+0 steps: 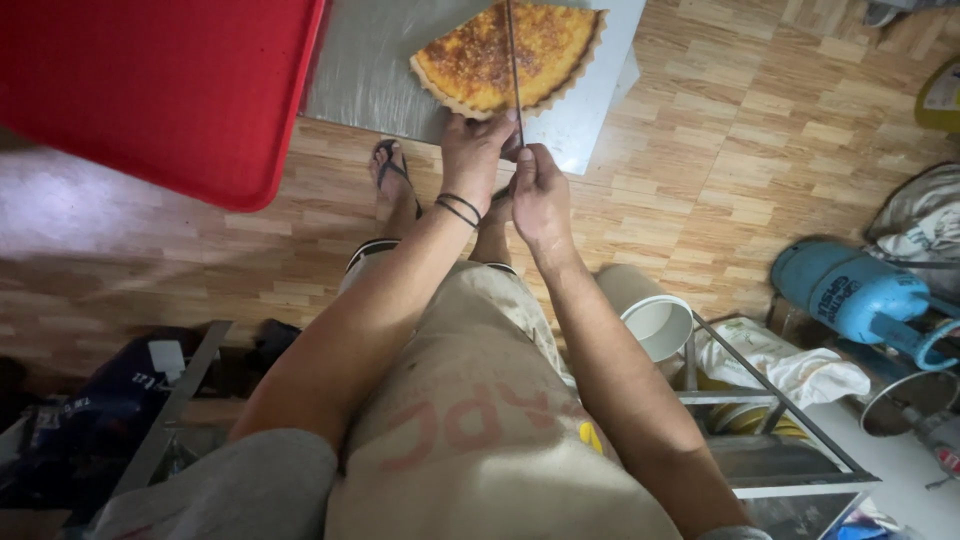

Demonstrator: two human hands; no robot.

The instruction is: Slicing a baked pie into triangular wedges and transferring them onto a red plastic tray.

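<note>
right hand [540, 195] pinched shut on long knife [513, 70] handle, left hand [472, 150] fingers together bracing the cut tart [505, 55] rim at top centre on steel sheet [370, 70]; press blade straight down, fingertips clear.

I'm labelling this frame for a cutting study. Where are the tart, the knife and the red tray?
tart [480, 55], head view, on its browned top left of the blade.
knife [512, 60], head view, on the thin blade across the tart.
red tray [150, 90], head view, on its flat face.
</note>
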